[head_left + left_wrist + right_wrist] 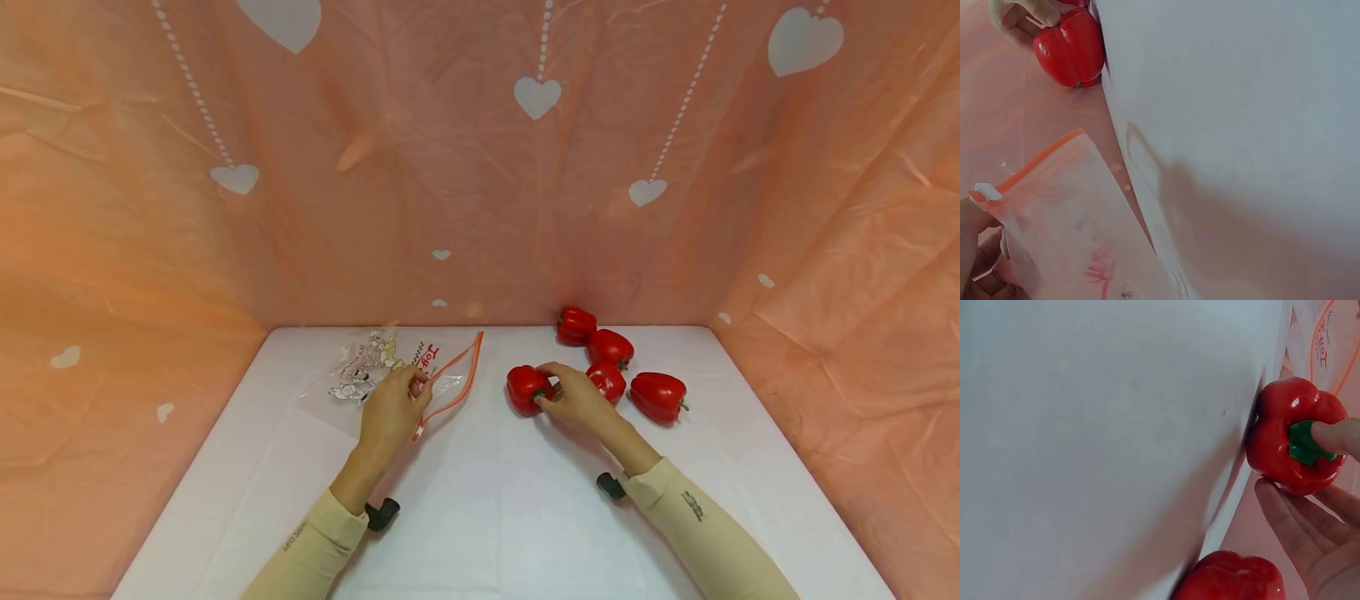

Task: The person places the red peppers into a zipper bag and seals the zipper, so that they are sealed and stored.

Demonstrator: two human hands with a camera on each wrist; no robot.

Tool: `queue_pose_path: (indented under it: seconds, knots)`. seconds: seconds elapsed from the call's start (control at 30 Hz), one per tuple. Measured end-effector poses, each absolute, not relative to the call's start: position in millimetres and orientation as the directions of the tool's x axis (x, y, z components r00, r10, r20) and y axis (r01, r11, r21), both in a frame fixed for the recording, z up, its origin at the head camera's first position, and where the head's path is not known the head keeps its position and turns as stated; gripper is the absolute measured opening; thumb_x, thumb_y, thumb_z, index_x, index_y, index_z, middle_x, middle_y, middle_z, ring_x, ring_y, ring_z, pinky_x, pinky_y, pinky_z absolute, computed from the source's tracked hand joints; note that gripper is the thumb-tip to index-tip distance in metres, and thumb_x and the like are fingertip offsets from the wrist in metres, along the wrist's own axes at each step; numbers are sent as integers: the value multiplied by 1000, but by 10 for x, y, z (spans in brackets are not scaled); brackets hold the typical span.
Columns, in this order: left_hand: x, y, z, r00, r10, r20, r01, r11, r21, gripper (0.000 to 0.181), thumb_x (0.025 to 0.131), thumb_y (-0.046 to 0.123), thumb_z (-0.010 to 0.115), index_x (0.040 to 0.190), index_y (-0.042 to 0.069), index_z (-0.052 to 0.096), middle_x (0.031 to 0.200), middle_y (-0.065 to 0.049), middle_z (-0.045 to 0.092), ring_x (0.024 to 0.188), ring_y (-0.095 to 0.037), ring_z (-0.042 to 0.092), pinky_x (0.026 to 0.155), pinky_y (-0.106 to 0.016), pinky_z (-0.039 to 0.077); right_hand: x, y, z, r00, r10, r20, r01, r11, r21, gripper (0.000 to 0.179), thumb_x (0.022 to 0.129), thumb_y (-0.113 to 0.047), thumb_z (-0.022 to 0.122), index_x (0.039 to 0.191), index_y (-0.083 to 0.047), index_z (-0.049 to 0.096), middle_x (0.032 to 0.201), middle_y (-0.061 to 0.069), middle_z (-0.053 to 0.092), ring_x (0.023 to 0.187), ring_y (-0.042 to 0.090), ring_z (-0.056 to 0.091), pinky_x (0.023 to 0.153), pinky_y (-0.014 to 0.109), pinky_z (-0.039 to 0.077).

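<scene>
A clear zip bag (450, 379) with an orange-red zip edge and printed cartoon figures lies on the left of the white table. My left hand (396, 406) pinches the bag near its mouth, which gapes a little; in the left wrist view the bag's white slider (988, 191) shows beside the fingers. On the right, my right hand (577, 402) grips a red bell pepper (526, 388), thumb on its green stem (1307, 442) and fingers along its side. The held pepper is at the table surface, a short way right of the bag's mouth.
Behind and right of the right hand lie more red bell peppers: one at the back edge (576, 326), one before it (610, 347), one partly hidden by the hand (606, 380), and one farther right (658, 397). An orange curtain (480, 208) with hearts surrounds the table.
</scene>
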State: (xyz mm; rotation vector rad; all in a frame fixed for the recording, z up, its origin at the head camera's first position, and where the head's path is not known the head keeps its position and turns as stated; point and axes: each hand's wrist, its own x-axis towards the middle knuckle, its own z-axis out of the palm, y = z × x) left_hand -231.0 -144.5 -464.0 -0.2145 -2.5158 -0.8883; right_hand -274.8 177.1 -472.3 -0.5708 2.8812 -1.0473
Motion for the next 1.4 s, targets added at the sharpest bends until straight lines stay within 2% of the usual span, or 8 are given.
queue_pose_path:
  seconds: [0.27, 0.6, 0.87, 1.23, 1.4]
  knots:
    - [-2331, -1459, -4664, -883, -10, 470, 300, 758, 579, 6, 96, 12, 77, 99, 7, 75, 79, -2, 63, 67, -16, 56, 60, -35, 48, -2707, 1738, -4738, -943, -327, 56, -272, 666, -694, 53, 91, -10, 84, 140, -4, 65, 130, 14, 72, 102, 26, 72, 88, 41, 63]
    - [-2333, -1448, -4661, -872, -9, 489, 323, 739, 591, 6, 95, 12, 78, 99, 7, 75, 78, -2, 64, 68, -17, 58, 61, -37, 49, -2669, 1668, -4760, -929, -355, 103, -307, 587, -750, 47, 91, -8, 83, 134, 1, 68, 126, 18, 74, 99, 29, 76, 87, 42, 63]
    - [-2321, -1439, -4663, -877, -9, 480, 322, 731, 602, 7, 95, 12, 79, 99, 7, 75, 79, -2, 65, 69, -17, 59, 61, -35, 48, -2636, 1600, -4777, -937, -345, 47, -232, 520, -822, 47, 94, -11, 82, 137, -4, 67, 129, 14, 73, 102, 25, 76, 86, 38, 63]
    - [-2326, -1437, -4660, -874, -10, 485, 328, 726, 605, 7, 95, 12, 79, 98, 7, 76, 81, -3, 65, 70, -17, 59, 62, -35, 49, -2595, 1466, -4705, -931, -364, -13, -116, 331, -936, 46, 97, -13, 79, 139, 0, 65, 133, 19, 71, 103, 26, 76, 86, 28, 60]
    - [-2322, -1439, -4656, -870, -15, 494, 327, 731, 599, 8, 95, 13, 78, 99, 7, 76, 83, -3, 64, 70, -16, 58, 63, -36, 48, -2589, 1391, -4668, -926, -376, -14, -94, 265, -960, 45, 98, -12, 78, 139, 2, 65, 131, 21, 70, 105, 28, 77, 88, 30, 61]
